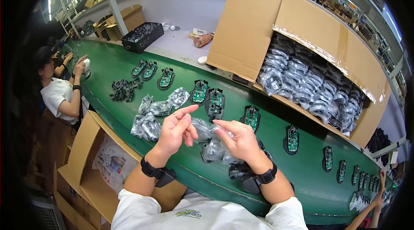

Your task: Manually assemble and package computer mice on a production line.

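Head view: at the left of the green table, a heap of loose black plastic parts lies apart from a group of bagged parts; keeping that gap should stop the two from mixing. Next comes the left hand, forefinger extended and thumb raised, its other fingers curled beside a clear plastic bag; whether they touch the film, I cannot tell. That bag sits between the hands, above the table. At its right end the right hand appears to pinch it between thumb and forefinger. A light grip on slack film, away from the contents, would probably work best, with the left fingertips steadying the opposite end. More wrapped pieces lie just below. Behind and to the right stand bare green circuit-board assemblies; the wrists are best kept clear of their exposed components. Farther right, beyond the table, gapes a cardboard box of bagged parts.
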`<move>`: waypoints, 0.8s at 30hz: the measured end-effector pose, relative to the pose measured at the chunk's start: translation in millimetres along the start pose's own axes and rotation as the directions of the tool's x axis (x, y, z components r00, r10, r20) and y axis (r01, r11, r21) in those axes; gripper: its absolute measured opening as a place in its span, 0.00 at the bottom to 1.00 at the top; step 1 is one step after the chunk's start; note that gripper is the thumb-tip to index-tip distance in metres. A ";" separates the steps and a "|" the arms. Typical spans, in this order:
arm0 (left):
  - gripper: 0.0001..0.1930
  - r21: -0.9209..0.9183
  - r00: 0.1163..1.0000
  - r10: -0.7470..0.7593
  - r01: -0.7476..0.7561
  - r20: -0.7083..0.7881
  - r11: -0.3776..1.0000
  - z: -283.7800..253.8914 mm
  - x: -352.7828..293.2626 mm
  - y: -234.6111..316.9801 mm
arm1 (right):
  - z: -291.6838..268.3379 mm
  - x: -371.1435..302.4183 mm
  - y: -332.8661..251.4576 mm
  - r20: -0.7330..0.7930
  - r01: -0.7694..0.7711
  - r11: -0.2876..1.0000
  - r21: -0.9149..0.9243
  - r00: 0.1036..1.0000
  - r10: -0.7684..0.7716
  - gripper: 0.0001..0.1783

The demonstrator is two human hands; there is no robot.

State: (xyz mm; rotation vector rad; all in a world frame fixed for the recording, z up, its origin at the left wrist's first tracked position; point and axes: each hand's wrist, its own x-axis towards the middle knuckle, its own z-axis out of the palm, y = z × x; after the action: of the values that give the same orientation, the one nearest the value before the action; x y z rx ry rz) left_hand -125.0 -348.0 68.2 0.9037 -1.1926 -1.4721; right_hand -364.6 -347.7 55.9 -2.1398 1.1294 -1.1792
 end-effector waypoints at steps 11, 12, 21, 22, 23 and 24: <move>0.21 0.268 0.987 0.096 -0.127 0.127 0.955 2.5 -10.8 50.3 | -50.2 32.6 -46.3 0.260 -0.048 0.997 -0.058 0.964 0.061 0.18; 0.22 0.322 0.987 0.078 -0.120 0.139 0.939 0.8 -9.6 55.8 | -47.8 33.1 -47.5 0.306 -0.043 0.991 -0.128 0.949 0.080 0.18; 0.25 0.494 0.993 -0.056 -0.002 0.104 0.870 0.9 4.5 66.0 | -36.3 29.8 -47.0 0.188 -0.039 0.981 -0.189 0.979 0.076 0.20; 0.24 0.495 0.994 -0.037 -0.017 0.098 0.869 -1.0 9.4 66.8 | -32.5 33.1 -42.4 0.176 -0.009 0.983 -0.185 0.983 0.042 0.18; 0.24 0.493 0.995 -0.032 -0.022 0.100 0.870 -1.7 10.0 66.7 | -29.9 32.3 -36.6 0.176 -0.014 0.983 -0.183 0.983 0.047 0.18; 0.24 0.469 0.996 -0.036 -0.008 0.085 0.883 3.1 10.3 71.7 | -29.3 33.4 -30.1 0.168 -0.005 0.983 -0.186 0.985 0.037 0.17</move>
State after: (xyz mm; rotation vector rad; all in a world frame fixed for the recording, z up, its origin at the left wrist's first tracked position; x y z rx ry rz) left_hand -113.2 -358.6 139.0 1.1778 -1.6576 -1.2623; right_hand -366.0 -358.1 108.6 -2.3105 1.2220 -0.8911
